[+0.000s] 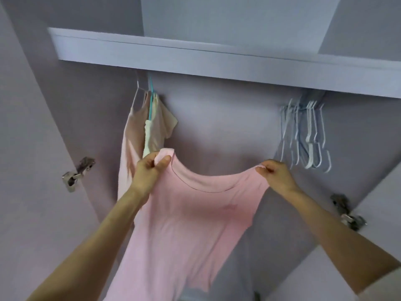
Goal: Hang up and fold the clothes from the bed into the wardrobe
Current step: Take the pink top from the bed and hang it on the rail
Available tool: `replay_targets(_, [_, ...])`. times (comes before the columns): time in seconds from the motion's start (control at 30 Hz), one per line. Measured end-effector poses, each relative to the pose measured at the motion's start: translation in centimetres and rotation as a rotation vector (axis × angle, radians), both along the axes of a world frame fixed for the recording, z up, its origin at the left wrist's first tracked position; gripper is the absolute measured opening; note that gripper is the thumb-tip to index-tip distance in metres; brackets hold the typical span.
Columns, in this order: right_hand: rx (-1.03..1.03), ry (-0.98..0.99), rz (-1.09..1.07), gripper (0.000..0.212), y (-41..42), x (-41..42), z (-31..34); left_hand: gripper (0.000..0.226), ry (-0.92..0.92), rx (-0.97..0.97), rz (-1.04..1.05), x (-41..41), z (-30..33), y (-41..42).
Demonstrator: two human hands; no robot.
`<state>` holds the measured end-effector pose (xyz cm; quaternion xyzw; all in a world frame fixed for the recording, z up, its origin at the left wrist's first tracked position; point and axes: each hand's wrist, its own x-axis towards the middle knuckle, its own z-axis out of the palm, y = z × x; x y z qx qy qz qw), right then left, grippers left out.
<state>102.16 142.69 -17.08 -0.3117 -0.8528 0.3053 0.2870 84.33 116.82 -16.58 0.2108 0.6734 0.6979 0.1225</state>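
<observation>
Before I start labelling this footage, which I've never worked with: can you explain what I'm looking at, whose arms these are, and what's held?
There is no machine here. The single picture comes from a camera worn on a person's head, looking into an open pale lilac wardrobe, so the two bare arms are the wearer's own. The left hand and the right hand each pinch a shoulder of a soft pink short-sleeved T-shirt, holding it spread by the neckline while the rest hangs down. On the left, under the white shelf, pale beige and pink garments already on hangers hang. On the right is a bunch of empty white and light blue hangers. Metal door hinges show at both sides.
</observation>
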Motion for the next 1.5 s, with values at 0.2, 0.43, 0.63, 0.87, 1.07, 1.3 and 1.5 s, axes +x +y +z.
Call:
replay_targets(0.2, [0.184,0.023,-0.238,0.015,4.0,1.8,0.9,0.017,0.123,0.039,-0.078,0.3,1.7,5.9])
replay_targets(0.43, [0.054,-0.212,-0.389,0.046,8.8,-3.1,2.3,0.018,0.266,0.055,-0.187,1.2,2.6,10.6])
replay_targets(0.63, [-0.355,0.194,-0.426,0.026,10.9,-7.3,2.8,0.023,0.446,-0.219,-0.108,0.0,2.3,10.9])
replay_targets(0.87, [-0.298,0.434,-0.375,0.029,9.7,-7.7,3.0,0.005,0.363,-0.301,-0.061,-0.9,1.2,10.3])
replay_targets(1.07, [-0.210,0.414,-0.206,0.016,4.0,-5.0,-3.2,0.010,0.093,-0.211,-0.024,0.2,0.6,8.9])
replay_targets(1.3, [-0.445,0.413,0.064,0.016,-2.6,-2.1,-7.8,0.017,-0.110,-0.107,-0.058,1.2,1.4,4.7])
replay_targets(1.5, [-0.404,0.316,0.018,0.013,-5.4,-4.0,-7.0,0.019,-0.319,-0.196,0.033,1.0,1.6,1.0])
